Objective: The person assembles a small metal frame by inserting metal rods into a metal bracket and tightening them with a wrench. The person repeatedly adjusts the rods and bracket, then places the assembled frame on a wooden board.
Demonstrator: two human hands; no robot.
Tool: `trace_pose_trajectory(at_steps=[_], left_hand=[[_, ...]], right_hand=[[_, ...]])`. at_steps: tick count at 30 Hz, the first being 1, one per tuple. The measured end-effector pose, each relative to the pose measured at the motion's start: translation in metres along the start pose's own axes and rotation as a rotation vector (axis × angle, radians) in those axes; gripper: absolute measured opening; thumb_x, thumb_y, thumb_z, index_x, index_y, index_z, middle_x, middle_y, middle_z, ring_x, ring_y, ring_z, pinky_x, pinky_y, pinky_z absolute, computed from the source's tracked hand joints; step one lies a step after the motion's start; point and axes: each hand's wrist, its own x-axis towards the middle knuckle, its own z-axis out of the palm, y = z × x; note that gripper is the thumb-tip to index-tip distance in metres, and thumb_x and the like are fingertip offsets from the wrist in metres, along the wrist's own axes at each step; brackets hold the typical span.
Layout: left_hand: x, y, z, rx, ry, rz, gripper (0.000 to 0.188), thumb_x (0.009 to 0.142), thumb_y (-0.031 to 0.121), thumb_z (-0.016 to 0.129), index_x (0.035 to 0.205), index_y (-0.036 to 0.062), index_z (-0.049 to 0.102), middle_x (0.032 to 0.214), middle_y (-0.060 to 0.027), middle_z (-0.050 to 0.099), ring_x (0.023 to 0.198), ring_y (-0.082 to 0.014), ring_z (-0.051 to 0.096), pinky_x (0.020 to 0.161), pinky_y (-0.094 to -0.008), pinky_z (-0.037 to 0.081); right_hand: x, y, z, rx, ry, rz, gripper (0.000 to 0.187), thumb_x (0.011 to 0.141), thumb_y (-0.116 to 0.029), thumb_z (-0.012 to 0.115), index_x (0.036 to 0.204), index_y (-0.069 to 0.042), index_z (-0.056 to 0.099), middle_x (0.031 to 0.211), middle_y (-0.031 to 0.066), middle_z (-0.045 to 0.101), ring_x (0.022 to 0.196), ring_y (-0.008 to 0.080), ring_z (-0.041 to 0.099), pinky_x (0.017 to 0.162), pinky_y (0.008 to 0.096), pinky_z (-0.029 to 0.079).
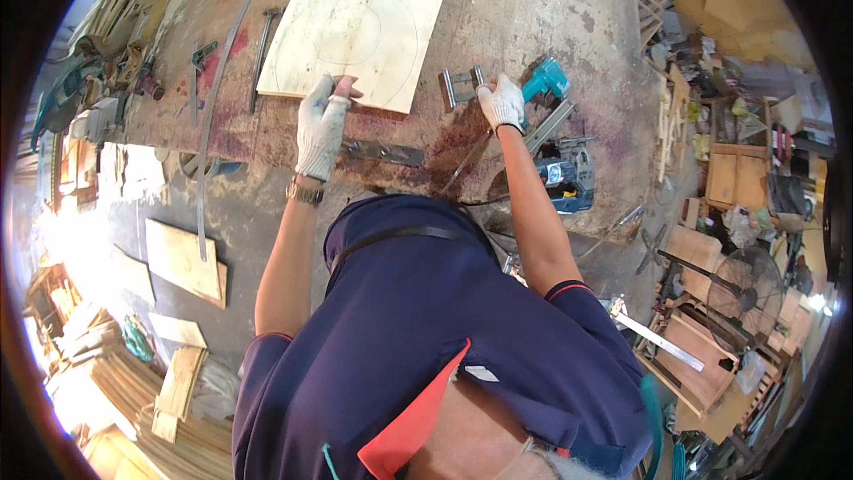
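Observation:
A pale, squarish plywood board (369, 46) lies on the worn workbench, with two pencilled circles, one inside the other. My left hand (324, 124), in a white glove with bare fingertips, grips the board's near edge. To the right, my gloved right hand (503, 105) has its fingers closed on the end of an H-shaped metal piece (460, 89); its exact kind is unclear. Just beyond that hand lies a teal power tool (546, 80). A blue jigsaw (569, 180) sits by my right forearm, near the bench's front edge.
Left of the board lie a slim metal bar (263, 62), a long metal strip (218, 80) and a small clamp (201, 62). A flat metal plate (384, 153) rests at the workbench (533, 9) front. Wood sheets (185, 258) stand at left; a fan (745, 286) stands at right.

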Motion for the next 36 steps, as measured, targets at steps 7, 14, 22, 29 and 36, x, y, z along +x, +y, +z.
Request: trace_pose_trajectory(at_steps=[7, 14, 22, 29, 36], left_hand=[[-0.012, -0.013, -0.061, -0.276, -0.033, -0.045, 0.045, 0.107, 0.040, 0.057, 0.120, -0.0017, 0.068, 0.100, -0.0061, 0.072, 0.089, -0.0142, 0.067, 0.084, -0.0302, 0.053], [-0.031, -0.065, -0.129, -0.311, 0.177, -0.161, 0.037, 0.107, 0.033, 0.059, 0.111, -0.0025, 0.068, 0.098, -0.0051, 0.070, 0.082, -0.0101, 0.063, 0.075, -0.0266, 0.050], [-0.053, -0.111, -0.150, -0.397, 0.209, -0.302, 0.036, 0.106, 0.032, 0.061, 0.112, -0.0030, 0.067, 0.098, -0.0070, 0.070, 0.081, -0.0093, 0.063, 0.072, -0.0252, 0.050], [-0.048, -0.100, -0.147, -0.318, 0.165, -0.245, 0.035, 0.106, 0.033, 0.062, 0.109, -0.0020, 0.067, 0.096, -0.0064, 0.071, 0.082, -0.0098, 0.063, 0.075, -0.0277, 0.052], [-0.065, -0.127, -0.167, -0.442, 0.294, -0.267, 0.038, 0.103, 0.035, 0.066, 0.111, -0.0023, 0.068, 0.098, -0.0071, 0.072, 0.079, -0.0099, 0.065, 0.074, -0.0245, 0.051]], right_hand=[[0.032, -0.029, 0.015, -0.383, -0.061, 0.016, 0.045, 0.084, -0.043, 0.071, 0.109, -0.006, 0.072, 0.110, 0.0203, 0.074, 0.107, 0.0365, 0.070, 0.090, 0.0478, 0.056], [0.016, -0.034, 0.018, -0.303, -0.003, -0.068, 0.036, 0.079, -0.038, 0.074, 0.099, -0.007, 0.074, 0.106, 0.0201, 0.074, 0.103, 0.0391, 0.071, 0.090, 0.0464, 0.056], [-0.007, -0.050, 0.024, -0.288, 0.087, -0.335, 0.022, 0.081, -0.023, 0.070, 0.098, -0.010, 0.074, 0.104, 0.0165, 0.071, 0.102, 0.0379, 0.067, 0.089, 0.0471, 0.054], [-0.001, -0.072, 0.035, -0.636, -0.044, -0.650, 0.031, 0.078, -0.023, 0.075, 0.107, -0.012, 0.072, 0.117, 0.0165, 0.061, 0.118, 0.0364, 0.057, 0.097, 0.0505, 0.049], [0.011, -0.084, 0.021, -0.774, -0.139, -0.910, 0.040, 0.073, -0.029, 0.079, 0.110, -0.014, 0.074, 0.120, 0.0131, 0.062, 0.122, 0.0308, 0.056, 0.104, 0.0482, 0.042]])
